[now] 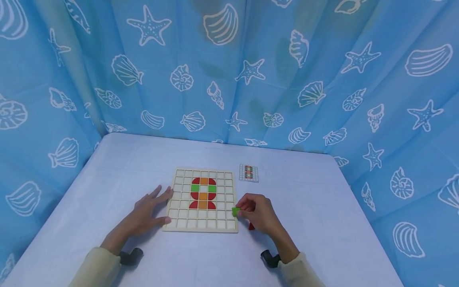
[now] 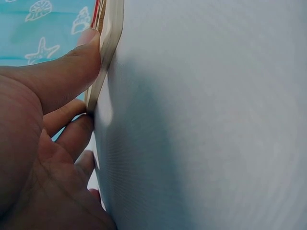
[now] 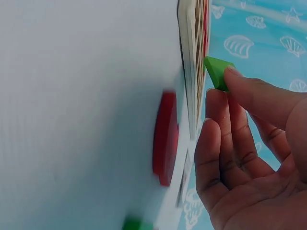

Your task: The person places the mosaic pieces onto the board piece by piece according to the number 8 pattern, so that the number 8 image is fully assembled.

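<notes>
A pale square grid board (image 1: 200, 224) lies on the table, with red, orange and green tiles (image 1: 203, 196) set in its middle cells. My right hand (image 1: 261, 213) pinches a small green tile (image 3: 218, 72) between thumb and fingertips, over the board's right edge. My left hand (image 1: 147, 215) rests at the board's left side with fingers spread. Its thumb (image 2: 79, 64) touches the board's rim near the front left corner. Beneath my right hand lie red pieces (image 3: 165, 139), mostly hidden in the head view.
A small printed card (image 1: 249, 173) with a coloured grid pattern lies beyond the board's right side. Another green piece (image 3: 136, 224) shows at the bottom of the right wrist view. A blue curtain (image 1: 222, 79) with white shells hangs behind the white-covered table (image 1: 322, 223).
</notes>
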Demonstrator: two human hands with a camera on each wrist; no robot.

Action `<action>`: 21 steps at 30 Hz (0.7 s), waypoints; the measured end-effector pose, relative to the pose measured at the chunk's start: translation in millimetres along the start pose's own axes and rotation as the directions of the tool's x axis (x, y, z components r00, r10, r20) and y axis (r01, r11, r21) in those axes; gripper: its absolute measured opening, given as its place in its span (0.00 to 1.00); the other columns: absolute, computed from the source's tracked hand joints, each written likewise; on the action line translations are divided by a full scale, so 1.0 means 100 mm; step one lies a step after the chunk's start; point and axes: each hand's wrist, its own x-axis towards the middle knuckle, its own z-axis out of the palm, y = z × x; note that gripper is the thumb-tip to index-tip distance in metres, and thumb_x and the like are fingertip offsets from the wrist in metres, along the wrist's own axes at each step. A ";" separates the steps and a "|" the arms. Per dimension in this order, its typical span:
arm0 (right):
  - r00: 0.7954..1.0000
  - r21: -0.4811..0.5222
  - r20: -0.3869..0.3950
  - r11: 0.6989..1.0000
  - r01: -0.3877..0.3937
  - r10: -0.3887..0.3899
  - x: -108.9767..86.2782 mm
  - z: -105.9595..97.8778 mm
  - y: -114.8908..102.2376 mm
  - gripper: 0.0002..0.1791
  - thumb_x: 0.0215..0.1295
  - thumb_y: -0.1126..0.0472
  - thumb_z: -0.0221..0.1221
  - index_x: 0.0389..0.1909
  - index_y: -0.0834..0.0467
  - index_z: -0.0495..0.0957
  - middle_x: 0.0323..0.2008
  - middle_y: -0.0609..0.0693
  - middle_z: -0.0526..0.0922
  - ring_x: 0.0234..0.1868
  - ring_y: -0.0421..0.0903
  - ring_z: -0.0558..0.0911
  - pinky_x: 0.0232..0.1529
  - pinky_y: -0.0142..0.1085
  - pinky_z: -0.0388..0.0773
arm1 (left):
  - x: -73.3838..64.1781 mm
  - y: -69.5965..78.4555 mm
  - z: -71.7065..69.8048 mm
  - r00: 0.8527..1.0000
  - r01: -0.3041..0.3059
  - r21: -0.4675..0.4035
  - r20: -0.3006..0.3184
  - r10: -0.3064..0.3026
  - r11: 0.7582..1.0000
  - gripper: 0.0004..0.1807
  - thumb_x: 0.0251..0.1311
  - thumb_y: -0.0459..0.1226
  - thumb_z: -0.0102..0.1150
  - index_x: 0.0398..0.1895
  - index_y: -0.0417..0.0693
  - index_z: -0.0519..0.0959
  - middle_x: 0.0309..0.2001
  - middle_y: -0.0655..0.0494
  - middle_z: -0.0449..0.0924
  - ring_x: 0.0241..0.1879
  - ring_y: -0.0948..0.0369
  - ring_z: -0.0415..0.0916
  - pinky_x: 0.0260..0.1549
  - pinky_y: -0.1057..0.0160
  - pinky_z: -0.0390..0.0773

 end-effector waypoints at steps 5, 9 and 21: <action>0.998 0.023 0.032 0.998 0.053 -0.054 0.00 0.13 -0.07 0.11 0.62 0.66 0.75 0.38 0.48 0.87 0.31 0.44 0.84 0.33 0.44 0.80 0.32 0.31 0.80 | 0.00 -0.01 0.01 1.000 0.000 0.005 -0.003 0.000 1.000 0.51 0.61 0.48 0.76 0.84 0.52 0.60 0.85 0.41 0.54 0.85 0.34 0.42 0.78 0.24 0.43; 0.994 0.029 0.052 0.995 0.095 -0.097 -0.01 0.23 -0.14 0.11 0.62 0.66 0.75 0.38 0.47 0.88 0.31 0.44 0.83 0.33 0.43 0.80 0.34 0.29 0.80 | 0.00 -0.02 0.02 1.000 0.003 0.008 -0.003 -0.003 1.000 0.52 0.60 0.48 0.76 0.84 0.52 0.60 0.85 0.41 0.53 0.85 0.34 0.42 0.78 0.24 0.43; 0.990 0.075 0.072 0.991 0.113 -0.119 0.04 0.55 -0.45 0.09 0.62 0.62 0.76 0.39 0.47 0.88 0.35 0.42 0.85 0.35 0.42 0.82 0.37 0.28 0.82 | -0.01 -0.01 0.02 1.000 -0.001 0.016 -0.015 0.001 1.000 0.51 0.60 0.48 0.76 0.84 0.52 0.60 0.85 0.42 0.54 0.85 0.35 0.42 0.78 0.25 0.44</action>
